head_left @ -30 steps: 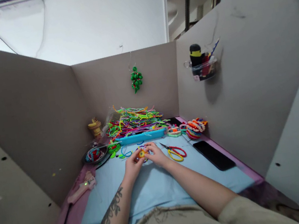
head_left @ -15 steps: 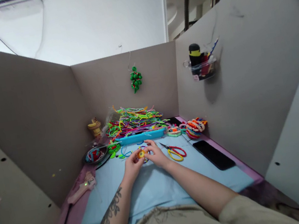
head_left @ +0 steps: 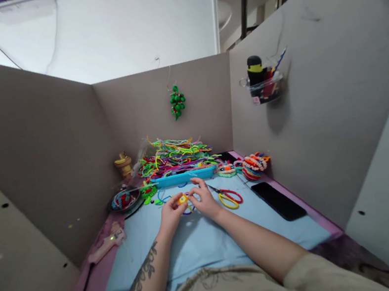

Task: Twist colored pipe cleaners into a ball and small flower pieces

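Note:
A small orange-and-yellow round piece (head_left: 182, 199) with a pale centre is pinched in the fingers of my left hand (head_left: 171, 214), above the blue cloth (head_left: 193, 246). Just to its right, my right hand (head_left: 204, 201) has thumb and index finger pressed together beside the piece; whether anything is between them is too small to make out. Its other fingers are raised. A purple loop (head_left: 190, 211) shows below the hands. Near my right hand lie scissors (head_left: 230, 198) with one red and one yellow handle.
Behind the hands, a blue tray (head_left: 185, 177) sits before a heap of colourful pipe cleaners (head_left: 177, 154). A black phone (head_left: 278, 201) lies right. On the left are a glue gun (head_left: 108, 243), a dark bowl (head_left: 125, 200) and a green figure (head_left: 148, 191). Grey panels (head_left: 165, 88) enclose the table.
My right hand has drawn slightly right, away from the orange-and-yellow piece, which both hands touched before. My left hand keeps hold of the piece, shifted a little left.

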The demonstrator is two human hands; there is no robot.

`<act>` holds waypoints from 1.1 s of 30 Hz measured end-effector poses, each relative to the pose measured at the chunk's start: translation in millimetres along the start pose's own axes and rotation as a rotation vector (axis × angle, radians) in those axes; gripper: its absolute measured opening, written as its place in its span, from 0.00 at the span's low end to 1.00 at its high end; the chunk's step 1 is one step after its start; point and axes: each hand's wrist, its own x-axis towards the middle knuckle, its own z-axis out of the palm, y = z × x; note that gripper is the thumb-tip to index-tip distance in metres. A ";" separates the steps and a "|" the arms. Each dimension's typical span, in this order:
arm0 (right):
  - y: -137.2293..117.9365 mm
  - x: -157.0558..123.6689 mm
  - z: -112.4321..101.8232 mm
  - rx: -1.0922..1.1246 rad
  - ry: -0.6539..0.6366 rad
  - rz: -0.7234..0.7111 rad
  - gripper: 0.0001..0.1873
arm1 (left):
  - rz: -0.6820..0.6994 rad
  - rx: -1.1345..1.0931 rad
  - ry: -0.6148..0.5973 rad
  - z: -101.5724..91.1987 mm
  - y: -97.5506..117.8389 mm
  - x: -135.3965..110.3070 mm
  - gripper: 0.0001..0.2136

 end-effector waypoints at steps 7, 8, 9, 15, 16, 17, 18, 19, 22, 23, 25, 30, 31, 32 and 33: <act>4.4 0.8 0.2 0.010 0.010 0.003 0.05 | -0.009 0.048 -0.087 -1.0 -1.0 0.3 0.25; 6.9 1.7 0.3 0.022 0.016 0.032 0.05 | 0.005 0.105 -0.119 -0.4 -2.4 -0.7 0.24; 9.5 2.7 0.3 0.031 0.024 0.065 0.06 | 0.021 0.170 -0.160 0.6 -3.8 -2.2 0.23; 22.7 5.6 3.1 0.033 0.030 0.224 0.09 | 0.226 0.645 -0.202 5.1 -5.4 -10.5 0.17; 24.1 5.5 4.1 0.031 0.029 0.235 0.10 | 0.243 0.701 -0.135 3.1 -4.2 -9.7 0.16; 25.2 5.4 5.1 0.030 0.029 0.242 0.10 | 0.246 0.745 -0.049 -0.3 -2.9 -8.1 0.16; 26.0 5.2 6.0 0.029 0.032 0.246 0.10 | 0.246 0.781 0.061 -5.1 -1.6 -5.6 0.16; 26.7 5.1 6.8 0.030 0.036 0.247 0.10 | 0.247 0.826 0.194 -11.1 -0.6 -2.5 0.15; 27.8 5.1 7.9 0.035 0.048 0.243 0.10 | 0.210 1.007 0.489 -32.8 0.0 8.2 0.13; 28.0 5.3 7.9 0.036 0.047 0.243 0.10 | 0.159 1.071 0.530 -39.9 -0.7 11.5 0.14; 28.5 5.4 7.5 0.038 0.034 0.245 0.11 | 0.056 1.183 0.504 -51.1 -2.8 16.8 0.16; 30.1 5.4 6.0 0.018 -0.011 0.292 0.11 | -0.057 1.319 0.363 -60.5 -8.8 22.6 0.11; 30.6 5.3 5.8 0.007 -0.016 0.308 0.11 | -0.054 1.328 0.361 -60.7 -9.9 22.9 0.11; 31.1 5.2 5.8 -0.005 -0.018 0.325 0.11 | -0.043 1.336 0.363 -60.9 -11.1 23.0 0.10; 31.8 5.1 6.0 -0.016 -0.019 0.339 0.11 | -0.027 1.338 0.367 -61.2 -12.1 23.2 0.10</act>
